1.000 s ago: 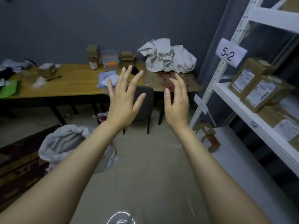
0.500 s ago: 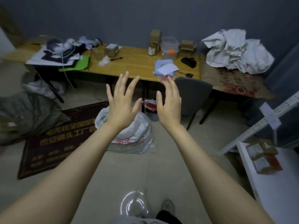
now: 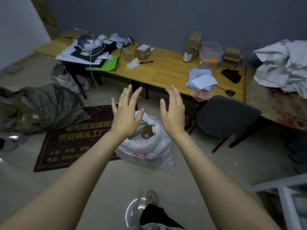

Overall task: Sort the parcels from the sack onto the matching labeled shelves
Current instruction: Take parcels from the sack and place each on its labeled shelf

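Since a second ago the view has swung away from the labelled shelves. Only a corner of the white shelf frame (image 3: pixel 282 185) remains at the lower right, and the white sack (image 3: pixel 146 148) now sits in the middle of the view instead of off to the left. Both arms stay stretched forward as before. The left hand (image 3: pixel 126 113) and the right hand (image 3: pixel 173 112) are empty, with fingers spread and only slightly bent, gripping nothing. The sack stands on the pale floor, its left side overlapping the edge of the dark red mat (image 3: pixel 71 138). Bare floor lies between it and the person's shoe (image 3: pixel 152 197). A dark chair (image 3: pixel 226 113) stands just to its right, and the long wooden table (image 3: pixel 166 75) runs behind it. A heap of olive-grey bags (image 3: pixel 49 105) lies well apart on the left. The sack's mouth is open toward the camera, and a brown parcel (image 3: pixel 147 131) shows inside. In the picture the mouth falls between the two wrists, below the fingertips. The left thumb overlaps the sack's upper rim, but I cannot tell whether it touches it. Neither hand touches the parcel.
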